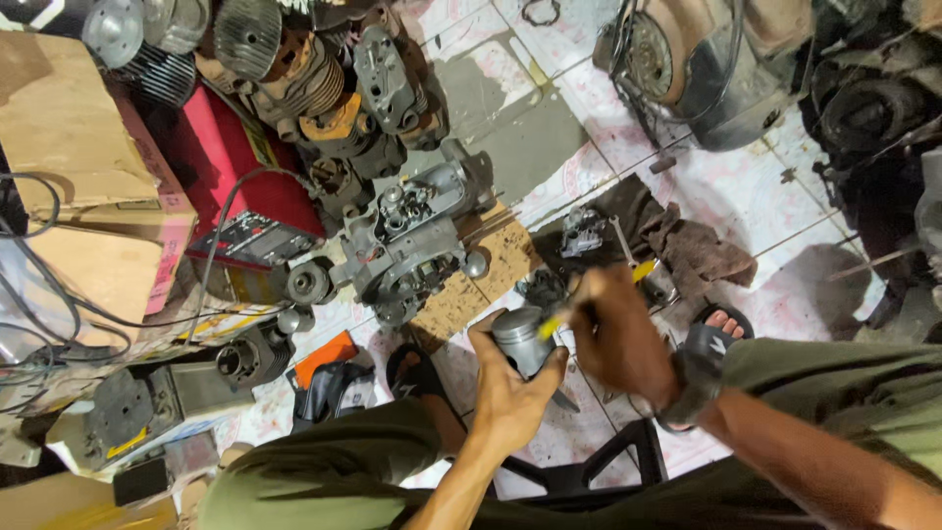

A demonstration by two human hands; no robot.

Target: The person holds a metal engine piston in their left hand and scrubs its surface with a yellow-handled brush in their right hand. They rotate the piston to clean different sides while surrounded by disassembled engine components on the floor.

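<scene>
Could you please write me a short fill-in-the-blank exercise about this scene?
1. The left hand grips a metal ____.
2. The right hand holds a tool with a ____ handle.
3. The engine block rests on the ____.
4. A ____ case lies beside the cardboard box.

Answers: piston; yellow; floor; red

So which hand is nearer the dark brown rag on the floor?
Right. The right hand, holding a yellow-handled tool, is just below-left of the rag. The left hand grips the metal piston, farther left.
</scene>
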